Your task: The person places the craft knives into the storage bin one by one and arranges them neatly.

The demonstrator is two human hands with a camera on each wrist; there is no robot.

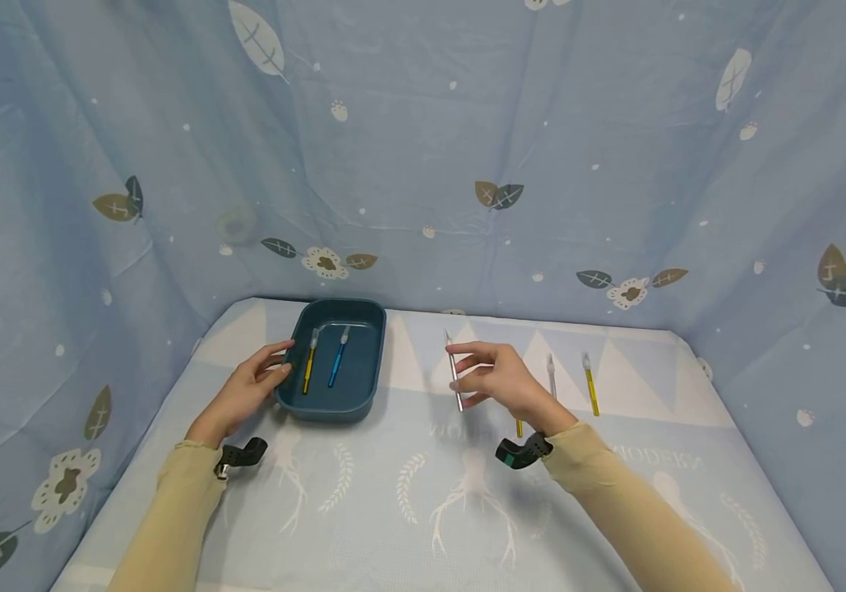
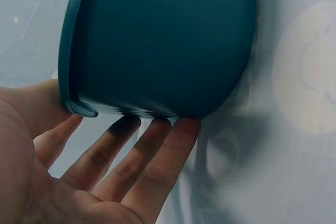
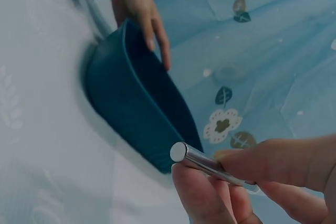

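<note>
My left hand (image 1: 245, 390) holds the left side of a dark teal plastic tub (image 1: 326, 413); in the left wrist view, fingertips (image 2: 185, 125) press its outer wall while the thumb reaches the rim. A yellow craft knife (image 1: 309, 368) and a blue craft knife (image 1: 337, 362) lie inside, side by side. Between thumb and fingers, my right hand (image 1: 500, 380) pinches a silver craft knife (image 1: 453, 367) over the table, right of the tub. Its round metal butt end (image 3: 178, 152) faces the right wrist camera, and its tip points away toward the back in the head view.
Right of my right hand lie another silver craft knife (image 1: 552, 374) and a yellow one (image 1: 590, 386). A second yellow knife (image 1: 519, 428) shows partly beneath the right wrist. A patterned cloth covers the table (image 1: 363, 526), and a blue curtain (image 1: 423, 148) hangs behind it.
</note>
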